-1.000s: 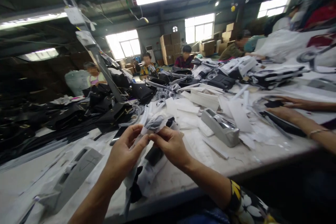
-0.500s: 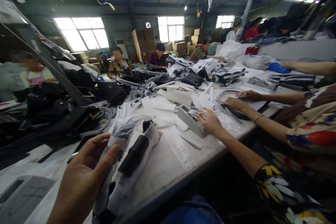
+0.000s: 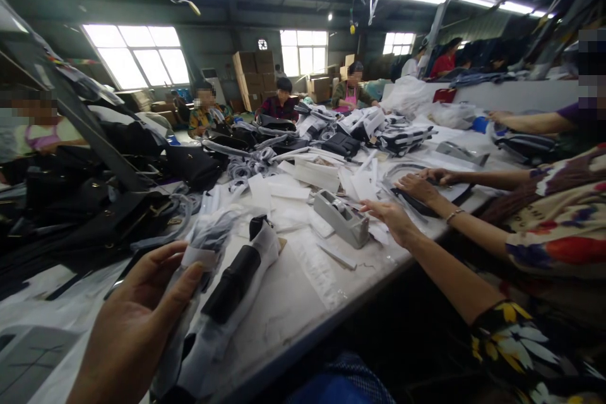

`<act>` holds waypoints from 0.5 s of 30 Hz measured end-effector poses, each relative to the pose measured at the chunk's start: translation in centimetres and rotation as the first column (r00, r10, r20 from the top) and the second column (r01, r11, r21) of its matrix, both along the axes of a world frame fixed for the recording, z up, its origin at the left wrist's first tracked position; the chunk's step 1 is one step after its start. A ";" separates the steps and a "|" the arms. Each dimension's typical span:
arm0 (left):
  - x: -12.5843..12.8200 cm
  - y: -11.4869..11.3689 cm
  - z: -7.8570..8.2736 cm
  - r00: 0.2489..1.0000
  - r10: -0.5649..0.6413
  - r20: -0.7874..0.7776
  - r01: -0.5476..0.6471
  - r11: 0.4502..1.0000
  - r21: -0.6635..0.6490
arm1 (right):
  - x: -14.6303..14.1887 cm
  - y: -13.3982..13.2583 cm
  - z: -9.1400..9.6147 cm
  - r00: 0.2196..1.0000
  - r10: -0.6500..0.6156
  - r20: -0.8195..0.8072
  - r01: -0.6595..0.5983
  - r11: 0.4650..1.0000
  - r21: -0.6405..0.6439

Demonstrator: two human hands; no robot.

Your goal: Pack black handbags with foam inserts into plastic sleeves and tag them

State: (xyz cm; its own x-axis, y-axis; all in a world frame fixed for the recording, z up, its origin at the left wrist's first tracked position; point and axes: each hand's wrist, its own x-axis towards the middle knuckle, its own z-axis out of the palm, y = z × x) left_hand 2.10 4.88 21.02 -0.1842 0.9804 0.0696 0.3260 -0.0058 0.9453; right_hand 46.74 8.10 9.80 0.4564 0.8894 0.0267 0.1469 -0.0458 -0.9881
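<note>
My left hand [image 3: 137, 322] is at the lower left, thumb pressed on a white-wrapped bundle [image 3: 208, 246] that it holds up. A black strap piece [image 3: 231, 284] in white wrapping lies against that bundle and trails to the table edge. My right hand [image 3: 391, 218] is stretched out over the table, fingers extended, its fingertips just at the right end of a grey tape dispenser [image 3: 341, 218]. I see nothing in it.
A co-worker's hands [image 3: 426, 186] rest on a black strap to the right of mine. White wrapping sheets [image 3: 284, 192] and black bags [image 3: 118, 214] cover the long table [image 3: 284, 315]. Several other people sit further along. A grey object [image 3: 28, 360] is at the lower left corner.
My right hand let go of the bundle and reached right to the tape dispenser; it has since drawn slightly right of it. My left hand keeps the bundle. My view swung right.
</note>
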 end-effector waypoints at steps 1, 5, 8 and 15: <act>0.0 0.0 0.0 1.000 0.006 0.001 -0.006 1.000 -0.002 | 0.0 -0.7 0.1 1.000 0.002 -0.026 -0.002 1.000 -0.005; -0.1 0.2 -0.2 0.999 0.040 0.016 -0.040 0.999 -0.012 | -0.2 -3.0 -1.1 0.993 -0.011 -0.119 0.002 0.997 -0.078; -0.4 0.3 -0.4 0.998 0.022 0.054 -0.020 0.999 -0.027 | -0.2 -3.9 -3.2 0.990 -0.060 -0.125 0.048 0.994 -0.102; -0.9 0.5 -0.8 0.991 0.013 0.134 -0.007 0.999 -0.040 | -1.0 -4.5 -4.8 0.990 -0.127 -0.069 0.126 0.992 -0.015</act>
State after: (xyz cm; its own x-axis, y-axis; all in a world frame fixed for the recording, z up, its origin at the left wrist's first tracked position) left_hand 1.22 5.41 20.27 -0.1992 0.9799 0.0047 0.1962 0.0352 0.9799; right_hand 45.72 3.61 5.02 0.5657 0.8244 -0.0178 0.0703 -0.0698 -0.9951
